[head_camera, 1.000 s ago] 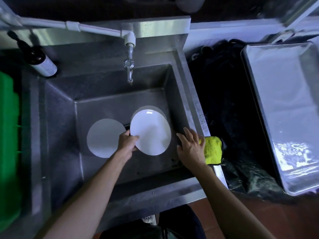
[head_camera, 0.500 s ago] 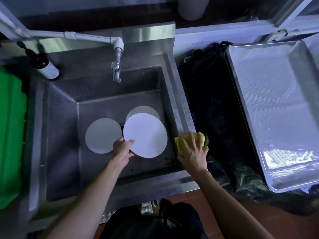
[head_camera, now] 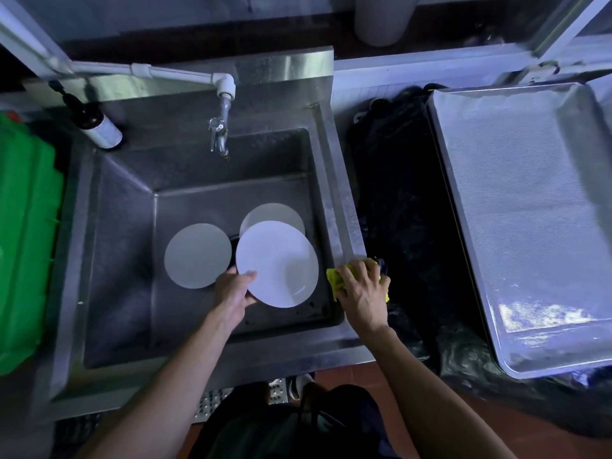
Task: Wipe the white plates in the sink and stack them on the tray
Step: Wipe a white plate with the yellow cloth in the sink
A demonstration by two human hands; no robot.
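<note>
The tray (head_camera: 530,226) lies on the far right, long axis running away from the person, bare of plates and well apart from the sink (head_camera: 341,207), with dark plastic sheeting (head_camera: 397,200) in between. The sink holds all three white plates: one flat on the left (head_camera: 197,255), one at the back (head_camera: 275,213) partly hidden, and the raised plate (head_camera: 280,263) in front of it, tilted over the drain. The left hand (head_camera: 233,289) pinches that raised plate at its near-left rim, thumb on the upper face and fingers underneath. The right hand (head_camera: 362,286) sits on the sink's right front corner, fingers curled over a yellow cloth (head_camera: 334,279), just beside the plate's right edge but not touching it. So the plate lies to the left of the cloth hand, and the tray to its right. By my reading wiping has not yet begun; the cloth needs only a short sweep leftward onto the plate's face, and the right side is nearer the tray for stacking afterwards
</note>
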